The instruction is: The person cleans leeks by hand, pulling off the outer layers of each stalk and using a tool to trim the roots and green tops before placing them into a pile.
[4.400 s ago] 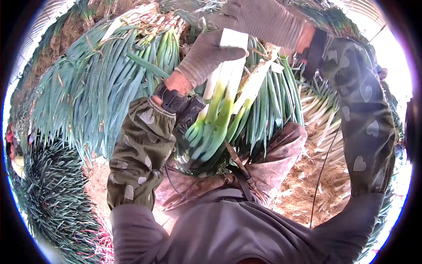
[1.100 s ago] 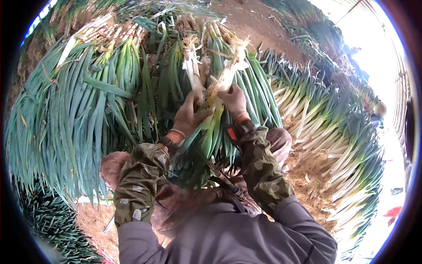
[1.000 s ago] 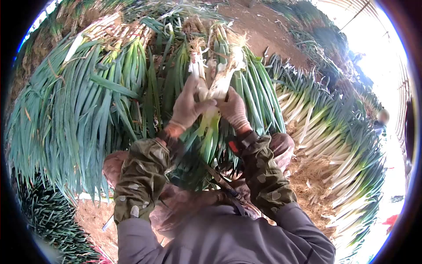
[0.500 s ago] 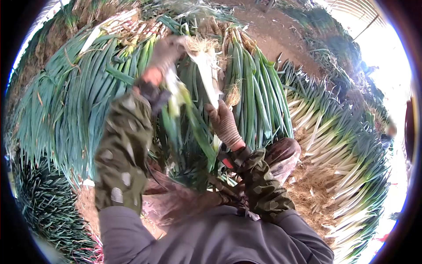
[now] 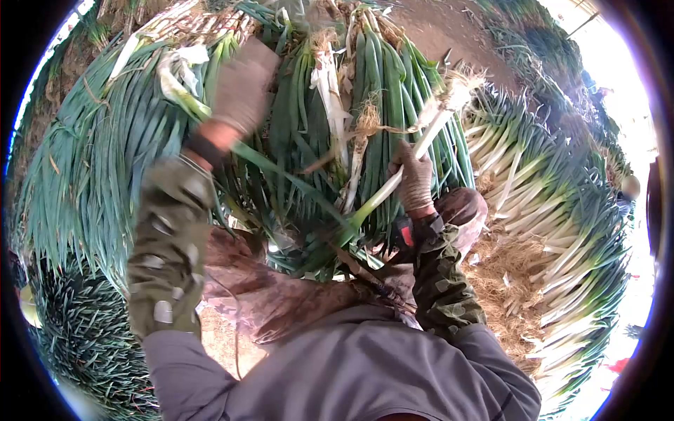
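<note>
Our right hand (image 5: 414, 175) closed around the pale stem of 1 leek (image 5: 382, 193), we hold it slanting before our knees (image 5: 463, 210), roots up and rightward; our blurred left hand (image 5: 242, 88) hovers by the leafy pile (image 5: 91, 161), its grip impossible to tell

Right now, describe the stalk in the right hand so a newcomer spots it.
From the long curved row of stalks, look left to the right hand. The white stalk it grips slants toward the row, unlike its steeper white neighbours.
</note>
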A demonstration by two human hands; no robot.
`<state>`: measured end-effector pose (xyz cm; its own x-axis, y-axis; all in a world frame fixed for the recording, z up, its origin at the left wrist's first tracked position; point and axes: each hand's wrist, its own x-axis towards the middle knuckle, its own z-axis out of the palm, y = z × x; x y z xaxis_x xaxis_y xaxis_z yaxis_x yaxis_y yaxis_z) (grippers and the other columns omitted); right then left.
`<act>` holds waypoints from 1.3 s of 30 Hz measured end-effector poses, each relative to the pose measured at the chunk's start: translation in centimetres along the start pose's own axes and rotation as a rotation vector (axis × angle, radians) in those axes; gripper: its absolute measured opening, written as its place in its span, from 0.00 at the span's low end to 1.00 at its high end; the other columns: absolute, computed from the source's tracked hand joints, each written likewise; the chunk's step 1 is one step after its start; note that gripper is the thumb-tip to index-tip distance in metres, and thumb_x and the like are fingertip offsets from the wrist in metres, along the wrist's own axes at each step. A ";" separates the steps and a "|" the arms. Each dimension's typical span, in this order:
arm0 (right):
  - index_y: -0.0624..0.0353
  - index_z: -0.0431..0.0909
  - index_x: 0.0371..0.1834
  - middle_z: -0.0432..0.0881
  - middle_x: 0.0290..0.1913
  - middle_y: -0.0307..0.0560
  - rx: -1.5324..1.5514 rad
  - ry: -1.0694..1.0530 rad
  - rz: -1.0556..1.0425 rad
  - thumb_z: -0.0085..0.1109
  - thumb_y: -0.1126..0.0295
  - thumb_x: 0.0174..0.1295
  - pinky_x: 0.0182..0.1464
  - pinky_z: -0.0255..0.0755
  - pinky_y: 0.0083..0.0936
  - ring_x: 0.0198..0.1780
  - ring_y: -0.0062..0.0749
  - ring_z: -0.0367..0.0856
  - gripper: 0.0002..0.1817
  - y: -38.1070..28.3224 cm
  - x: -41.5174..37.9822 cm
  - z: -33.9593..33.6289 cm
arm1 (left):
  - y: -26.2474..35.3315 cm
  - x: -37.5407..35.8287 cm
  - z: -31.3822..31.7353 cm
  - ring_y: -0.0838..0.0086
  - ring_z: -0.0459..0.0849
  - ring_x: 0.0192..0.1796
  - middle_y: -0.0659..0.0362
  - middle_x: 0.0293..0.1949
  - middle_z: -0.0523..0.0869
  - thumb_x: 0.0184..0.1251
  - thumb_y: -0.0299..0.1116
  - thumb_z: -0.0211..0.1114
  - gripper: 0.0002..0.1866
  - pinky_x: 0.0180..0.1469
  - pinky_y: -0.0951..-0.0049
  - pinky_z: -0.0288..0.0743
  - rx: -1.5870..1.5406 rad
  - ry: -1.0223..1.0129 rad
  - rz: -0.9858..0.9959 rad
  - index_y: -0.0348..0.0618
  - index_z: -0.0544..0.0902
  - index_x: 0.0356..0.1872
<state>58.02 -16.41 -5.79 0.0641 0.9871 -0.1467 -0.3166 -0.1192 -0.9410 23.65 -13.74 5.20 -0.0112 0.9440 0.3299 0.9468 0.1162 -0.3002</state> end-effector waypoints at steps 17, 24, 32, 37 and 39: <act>0.69 0.82 0.56 0.86 0.42 0.41 -0.085 -0.427 0.082 0.64 0.71 0.65 0.45 0.77 0.21 0.39 0.23 0.82 0.18 -0.8 -0.9 2.0 | 8.1 0.3 1.3 0.78 0.83 0.22 0.61 0.25 0.85 0.68 0.37 0.72 0.10 0.25 0.78 0.72 -1.813 -0.178 -0.313 0.40 0.85 0.36; 0.65 0.82 0.59 0.85 0.41 0.36 -0.047 -0.462 0.216 0.66 0.66 0.69 0.45 0.75 0.20 0.40 0.18 0.79 0.19 1.1 -0.9 5.7 | 8.3 0.4 -1.7 0.79 0.81 0.19 0.59 0.27 0.87 0.67 0.33 0.71 0.13 0.21 0.78 0.72 -1.863 -0.051 -0.259 0.32 0.85 0.42; 0.64 0.84 0.51 0.83 0.39 0.33 -0.079 -0.334 0.140 0.69 0.57 0.69 0.45 0.72 0.20 0.39 0.16 0.76 0.20 3.7 -1.0 4.5 | 6.8 -0.4 -3.4 0.77 0.84 0.23 0.56 0.24 0.87 0.68 0.32 0.68 0.11 0.25 0.77 0.74 -1.557 -0.304 -0.042 0.33 0.81 0.35; 0.63 0.86 0.50 0.83 0.37 0.31 -0.110 -0.347 0.104 0.68 0.57 0.70 0.41 0.72 0.18 0.38 0.15 0.74 0.19 4.0 -1.2 4.3 | 6.8 -0.4 -4.1 0.71 0.88 0.25 0.52 0.23 0.86 0.60 0.33 0.69 0.12 0.32 0.70 0.80 -1.457 -0.249 0.035 0.31 0.81 0.31; 0.63 0.86 0.50 0.83 0.37 0.31 -0.114 -0.354 0.102 0.68 0.56 0.70 0.41 0.72 0.19 0.38 0.15 0.74 0.19 4.3 -1.0 4.1 | 6.9 -0.5 -4.1 0.75 0.87 0.25 0.54 0.24 0.87 0.61 0.30 0.68 0.10 0.28 0.74 0.78 -1.388 -0.234 0.026 0.32 0.80 0.34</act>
<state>52.72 -17.47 -8.47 -0.2992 0.9430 -0.1458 -0.1961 -0.2103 -0.9578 31.53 -14.68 6.65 0.0886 0.9858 0.1424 0.4881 -0.1676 0.8566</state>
